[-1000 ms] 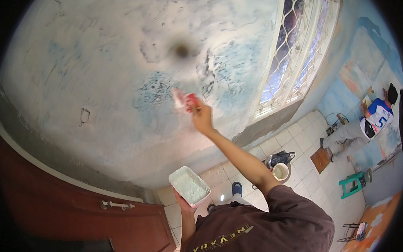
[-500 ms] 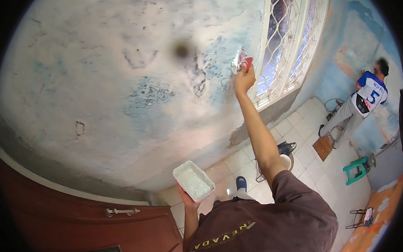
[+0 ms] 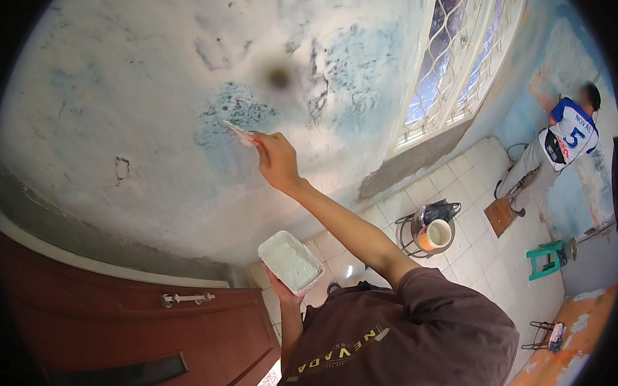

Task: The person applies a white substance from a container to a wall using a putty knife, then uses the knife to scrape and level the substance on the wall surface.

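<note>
My right hand grips a putty scraper, its blade coated white, at the lower edge of a dark speckled blue patch on the whitish wall. The fingers are closed round the scraper; whether the blade touches the wall I cannot tell. Lower down, my left hand holds a white rectangular tub of pale paste by its side.
A red-brown door stands lower left, a grilled window upper right. On the tiled floor are a round stool bearing a bucket and a green stool. A co-worker works at the right wall.
My right hand with the scraper has swept left and down from beside the window to the speckled patch. The tub sits slightly higher in view.
</note>
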`<state>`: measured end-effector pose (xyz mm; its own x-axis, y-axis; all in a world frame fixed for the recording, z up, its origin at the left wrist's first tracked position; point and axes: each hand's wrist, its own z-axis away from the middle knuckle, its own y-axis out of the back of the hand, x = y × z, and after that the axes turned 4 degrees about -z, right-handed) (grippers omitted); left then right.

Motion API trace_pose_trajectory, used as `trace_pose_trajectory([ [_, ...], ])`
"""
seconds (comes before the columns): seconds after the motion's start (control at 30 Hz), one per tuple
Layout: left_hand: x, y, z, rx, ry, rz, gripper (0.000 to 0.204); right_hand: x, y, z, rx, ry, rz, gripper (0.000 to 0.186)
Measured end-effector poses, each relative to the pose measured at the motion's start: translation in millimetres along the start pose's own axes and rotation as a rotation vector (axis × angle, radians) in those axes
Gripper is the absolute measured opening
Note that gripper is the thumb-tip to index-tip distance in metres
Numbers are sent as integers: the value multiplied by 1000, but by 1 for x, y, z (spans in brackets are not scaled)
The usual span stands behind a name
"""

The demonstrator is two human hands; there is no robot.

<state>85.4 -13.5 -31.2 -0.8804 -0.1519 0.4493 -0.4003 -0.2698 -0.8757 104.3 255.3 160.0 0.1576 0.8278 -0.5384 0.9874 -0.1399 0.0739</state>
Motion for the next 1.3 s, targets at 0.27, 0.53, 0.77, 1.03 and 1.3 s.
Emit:
trace_pose_trajectory([
  [0.27, 7, 15, 1, 51, 60, 30, 77, 148, 150, 21, 486, -503, 18, 34],
  [0.53, 8, 6, -8, 27, -29, 9, 85, 189, 168, -57, 639, -492, 263, 26],
  [0.77, 19, 1, 3, 22, -147, 15, 85, 81, 36, -44, 567, -147, 332, 31],
  [1.03, 13, 5, 4, -60, -115, 96, 82, -4, -23, 4, 191, -47, -1, 28],
  [1.3, 4, -3, -1, -44, -53, 149, 84, 85, 70, 34, 327, -571, -261, 38],
])
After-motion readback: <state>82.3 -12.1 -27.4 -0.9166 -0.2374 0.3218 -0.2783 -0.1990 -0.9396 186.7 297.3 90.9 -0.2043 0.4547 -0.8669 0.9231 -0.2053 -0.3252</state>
